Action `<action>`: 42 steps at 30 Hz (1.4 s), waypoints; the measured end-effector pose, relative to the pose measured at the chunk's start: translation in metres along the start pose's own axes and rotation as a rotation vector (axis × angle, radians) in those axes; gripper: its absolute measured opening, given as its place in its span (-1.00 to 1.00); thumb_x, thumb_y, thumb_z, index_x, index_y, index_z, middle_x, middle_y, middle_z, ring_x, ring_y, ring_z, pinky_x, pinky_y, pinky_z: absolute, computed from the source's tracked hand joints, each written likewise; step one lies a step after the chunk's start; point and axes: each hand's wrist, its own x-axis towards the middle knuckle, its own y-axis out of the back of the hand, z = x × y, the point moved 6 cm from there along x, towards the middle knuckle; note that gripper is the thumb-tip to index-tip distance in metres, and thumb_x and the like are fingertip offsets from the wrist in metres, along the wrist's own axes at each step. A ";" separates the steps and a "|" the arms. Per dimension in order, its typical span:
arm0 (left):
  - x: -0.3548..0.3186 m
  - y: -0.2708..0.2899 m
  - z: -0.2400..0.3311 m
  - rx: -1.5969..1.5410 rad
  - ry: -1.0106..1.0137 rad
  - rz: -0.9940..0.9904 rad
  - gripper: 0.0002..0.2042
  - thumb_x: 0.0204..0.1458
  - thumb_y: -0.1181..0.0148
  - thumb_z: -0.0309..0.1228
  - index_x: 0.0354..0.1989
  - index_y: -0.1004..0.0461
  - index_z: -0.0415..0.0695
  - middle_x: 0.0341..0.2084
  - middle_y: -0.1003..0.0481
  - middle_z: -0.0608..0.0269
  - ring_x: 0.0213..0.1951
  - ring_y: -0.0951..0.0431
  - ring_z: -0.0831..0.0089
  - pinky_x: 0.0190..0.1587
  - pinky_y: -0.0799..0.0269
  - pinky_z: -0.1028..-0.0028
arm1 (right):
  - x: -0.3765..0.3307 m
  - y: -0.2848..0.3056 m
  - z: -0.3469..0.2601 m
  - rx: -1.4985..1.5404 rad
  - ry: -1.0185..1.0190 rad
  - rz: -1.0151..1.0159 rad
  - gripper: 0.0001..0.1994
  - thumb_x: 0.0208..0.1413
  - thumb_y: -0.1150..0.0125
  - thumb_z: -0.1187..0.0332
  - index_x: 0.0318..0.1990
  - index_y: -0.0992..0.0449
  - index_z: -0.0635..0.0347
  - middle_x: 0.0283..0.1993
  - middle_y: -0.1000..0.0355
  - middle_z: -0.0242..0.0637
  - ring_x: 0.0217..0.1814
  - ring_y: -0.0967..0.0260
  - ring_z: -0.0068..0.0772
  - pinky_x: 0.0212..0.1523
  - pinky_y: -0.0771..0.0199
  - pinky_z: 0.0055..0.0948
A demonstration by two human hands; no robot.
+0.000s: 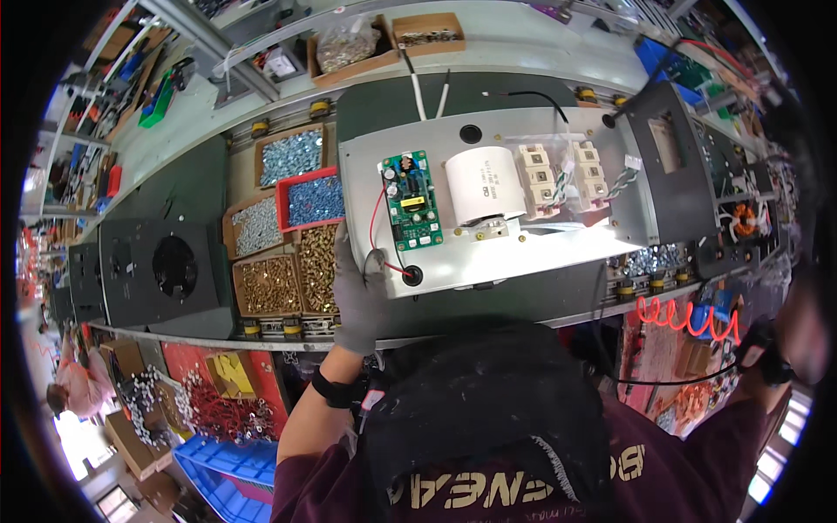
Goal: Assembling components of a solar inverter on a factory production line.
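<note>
My left hand [356, 292], in a grey glove, lies on the lower left corner of the grey metal plate [488, 253] with its fingers resting along the edge; I cannot tell whether they grip it. The plate sits on the dark bench mat in front of me. On it I count one green circuit board [411, 199], one white cylinder [485, 184] and two beige terminal blocks [563, 174]. Two thin wires, one red and one black [381, 228], run from the board to a hole by my fingers. My right hand [767, 349] sits far out at the dark rim by a coiled red cable [689, 318]; its fingers are too murky to read. Left of the plate stand five open trays of screws [288, 228], three silvery or bluish, two brass. My own dark apron hides the bench's near edge.
</note>
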 end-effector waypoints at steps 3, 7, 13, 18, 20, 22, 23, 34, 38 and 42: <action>0.002 -0.018 0.007 0.126 -0.120 -0.009 -0.46 0.11 0.03 -0.41 0.25 0.02 -0.25 0.12 -0.20 -0.16 0.10 -0.32 0.04 0.11 -0.23 0.30 | -0.071 -0.068 0.016 0.064 -0.339 0.078 -0.66 0.15 -0.02 0.37 0.08 -0.35 0.24 0.05 -0.35 -0.12 0.06 -0.33 -0.24 0.07 -0.30 -0.39; -0.006 -0.064 0.025 0.327 -0.275 -0.041 -0.39 0.10 0.00 -0.34 0.24 0.08 -0.37 0.12 -0.16 -0.25 0.15 -0.21 -0.12 0.16 -0.16 0.22 | -0.125 -0.141 -0.047 0.125 -0.273 0.067 -0.66 -0.08 -0.20 0.42 -0.08 -0.42 0.23 -0.08 -0.39 -0.10 0.00 -0.34 -0.13 0.02 -0.30 -0.32; -0.013 -0.134 0.036 0.226 -0.255 -0.314 -0.34 0.07 -0.02 -0.39 0.26 0.16 -0.39 0.17 -0.06 -0.29 0.19 -0.13 -0.08 0.23 -0.03 0.26 | -0.150 -0.227 -0.107 0.144 -0.342 -0.133 -0.63 -0.16 -0.20 0.36 -0.11 -0.42 0.12 -0.01 -0.33 -0.21 0.11 -0.22 -0.11 0.13 -0.14 -0.08; -0.011 -0.179 0.038 0.002 -0.165 -0.453 -0.44 0.06 -0.01 -0.50 0.22 0.04 -0.38 0.12 -0.16 -0.12 0.17 -0.19 0.20 0.20 -0.10 0.38 | -0.188 -0.219 -0.088 0.154 -0.425 0.111 -0.65 -0.13 -0.18 0.38 -0.10 -0.39 0.11 0.01 -0.31 -0.19 0.10 -0.23 -0.11 0.14 -0.19 -0.09; -0.017 -0.196 0.026 -0.279 0.258 -0.578 -0.51 0.10 0.02 -0.48 0.19 -0.04 -0.35 0.03 -0.28 0.02 0.05 -0.32 0.34 0.10 -0.22 0.47 | -0.221 -0.202 -0.057 0.100 -0.591 0.288 -0.67 -0.11 -0.18 0.39 -0.11 -0.40 0.13 -0.02 -0.32 -0.17 0.06 -0.25 -0.09 0.08 -0.24 -0.13; -0.022 -0.208 0.047 -0.402 0.163 -0.695 -0.52 0.11 0.04 -0.42 0.18 -0.01 -0.26 -0.05 -0.34 0.03 -0.18 -0.50 0.33 -0.27 -0.53 0.37 | -0.268 -0.183 -0.003 0.070 -0.839 0.547 -0.69 -0.07 -0.16 0.40 -0.11 -0.40 0.17 -0.11 -0.36 -0.14 -0.05 -0.32 -0.15 -0.03 -0.33 -0.26; -0.030 -0.211 0.050 -0.479 0.272 -0.763 -0.52 0.11 0.02 -0.38 0.16 -0.03 -0.25 -0.05 -0.35 0.04 -0.18 -0.52 0.27 -0.27 -0.55 0.30 | -0.292 -0.178 0.030 0.078 -0.963 0.665 -0.70 -0.04 -0.15 0.41 -0.10 -0.40 0.20 -0.18 -0.39 -0.13 -0.13 -0.37 -0.23 -0.09 -0.37 -0.35; -0.039 -0.209 0.066 -0.357 0.233 -0.590 -0.63 0.16 0.00 -0.38 0.04 -0.23 -0.39 -0.17 -0.43 0.05 -0.22 -0.52 0.23 -0.18 -0.50 0.36 | -0.362 -0.280 0.325 0.248 -1.012 0.103 -0.63 0.03 -0.03 0.37 0.02 -0.38 0.26 0.00 -0.40 -0.03 0.06 -0.36 -0.17 0.04 -0.33 -0.32; -0.052 -0.214 0.092 0.768 -0.770 -0.555 -0.64 0.01 -0.13 -0.51 -0.01 -0.28 -0.34 -0.22 -0.46 -0.02 -0.25 -0.53 0.14 -0.27 -0.49 0.35 | -0.383 -0.319 0.349 -0.113 -0.886 -0.109 -0.61 -0.01 0.00 0.35 0.01 -0.35 0.27 -0.01 -0.40 -0.04 0.09 -0.31 -0.06 0.13 -0.24 -0.23; -0.046 -0.222 0.072 -0.387 0.241 -0.477 -0.57 0.06 -0.02 -0.38 0.09 -0.20 -0.30 -0.14 -0.44 0.13 -0.19 -0.52 0.25 -0.32 -0.58 0.27 | -0.369 -0.284 0.338 0.157 -1.074 -0.016 -0.62 -0.13 -0.07 0.38 -0.10 -0.41 0.36 -0.07 -0.38 0.17 0.03 -0.32 0.13 0.05 -0.33 -0.16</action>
